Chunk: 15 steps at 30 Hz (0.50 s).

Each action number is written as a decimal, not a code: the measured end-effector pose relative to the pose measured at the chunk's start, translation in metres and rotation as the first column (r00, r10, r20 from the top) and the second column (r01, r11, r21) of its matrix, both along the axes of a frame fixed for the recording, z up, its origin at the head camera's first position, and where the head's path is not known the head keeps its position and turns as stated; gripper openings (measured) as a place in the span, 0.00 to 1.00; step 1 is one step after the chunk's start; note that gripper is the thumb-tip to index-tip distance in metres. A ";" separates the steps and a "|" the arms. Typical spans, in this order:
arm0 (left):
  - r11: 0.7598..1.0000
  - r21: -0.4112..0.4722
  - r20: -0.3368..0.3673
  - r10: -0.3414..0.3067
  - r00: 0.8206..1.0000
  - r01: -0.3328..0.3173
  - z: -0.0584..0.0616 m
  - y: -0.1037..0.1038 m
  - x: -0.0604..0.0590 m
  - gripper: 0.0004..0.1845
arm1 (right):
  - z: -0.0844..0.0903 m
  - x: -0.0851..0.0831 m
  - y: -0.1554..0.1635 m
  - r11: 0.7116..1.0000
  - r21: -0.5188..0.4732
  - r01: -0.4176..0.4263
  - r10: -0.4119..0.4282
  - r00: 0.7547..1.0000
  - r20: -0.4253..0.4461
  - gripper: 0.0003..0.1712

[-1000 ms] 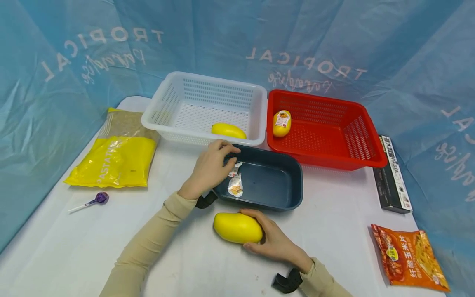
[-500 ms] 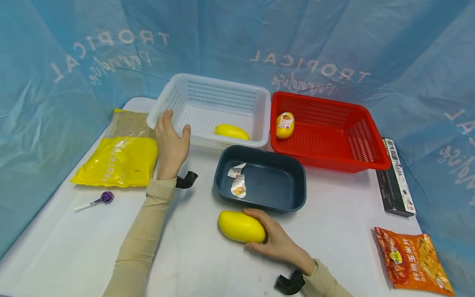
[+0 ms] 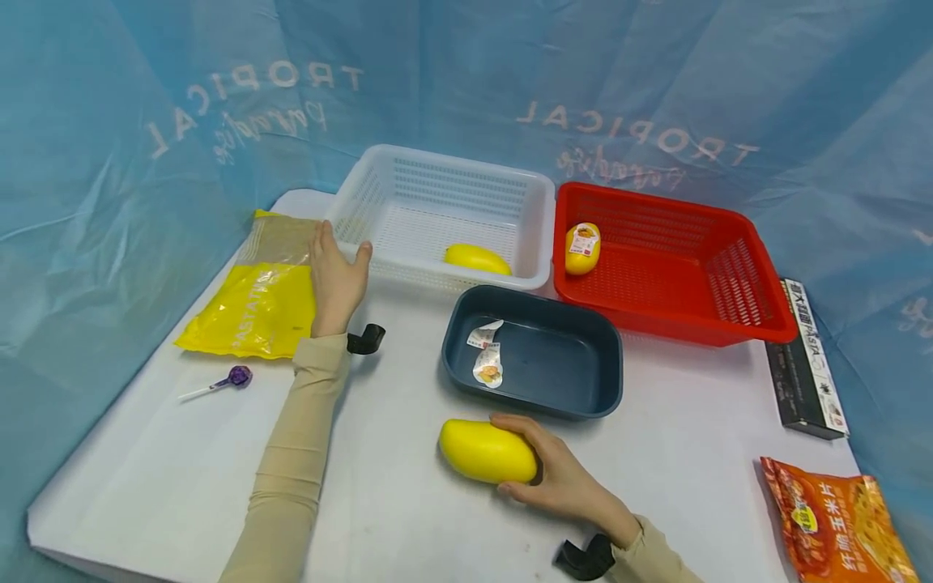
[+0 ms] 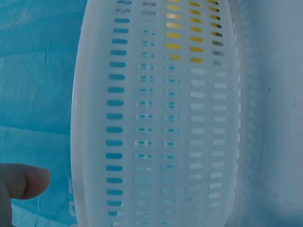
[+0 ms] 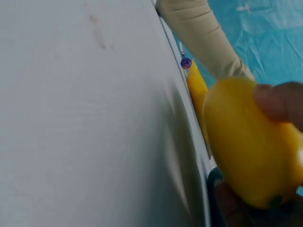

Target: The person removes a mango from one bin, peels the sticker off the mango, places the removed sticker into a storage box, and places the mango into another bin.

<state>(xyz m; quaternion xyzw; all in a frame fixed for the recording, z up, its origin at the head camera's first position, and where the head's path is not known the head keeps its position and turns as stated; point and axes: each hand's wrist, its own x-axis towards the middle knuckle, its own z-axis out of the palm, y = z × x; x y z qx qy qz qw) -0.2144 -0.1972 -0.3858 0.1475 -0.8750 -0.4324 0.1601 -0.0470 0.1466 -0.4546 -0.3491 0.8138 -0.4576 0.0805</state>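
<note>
Nearest the camera, the right hand (image 3: 557, 478) curls its fingers round one end of a yellow mango (image 3: 487, 451) that lies on the white surface (image 3: 408, 518) just in front of the dark blue tub (image 3: 535, 352). The wrist view shows thumb and fingers on the fruit's skin. The grip sits at the end, not the middle — lifted from there, the smooth, rounded fruit could likely pivot or slip out and roll across the surface.

Inside the tub lie two peeled stickers (image 3: 486, 356). Beyond it, the left hand (image 3: 335, 275) is spread, fingers straight, holding nothing, just beside the near left corner of the white basket (image 3: 379, 194), which holds another mango (image 3: 477, 258). A push here might skid the light basket into the red basket (image 3: 736, 308) — the two stand side by side. To the left lie a yellow pasta bag (image 3: 251, 304) and a lollipop (image 3: 226, 380).
</note>
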 end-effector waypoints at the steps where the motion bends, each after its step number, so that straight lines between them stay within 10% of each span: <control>1: 1.000 0.002 0.002 -0.008 1.000 0.008 -0.001 -0.001 -0.001 0.42 | 0.002 0.000 0.000 1.000 -0.004 -0.006 0.006 1.000 0.004 0.43; 15: 1.000 -0.002 -0.001 -0.022 1.000 0.022 -0.009 -0.009 -0.007 0.42 | 0.031 -0.006 -0.003 0.994 -0.045 -0.101 0.103 0.994 0.043 0.46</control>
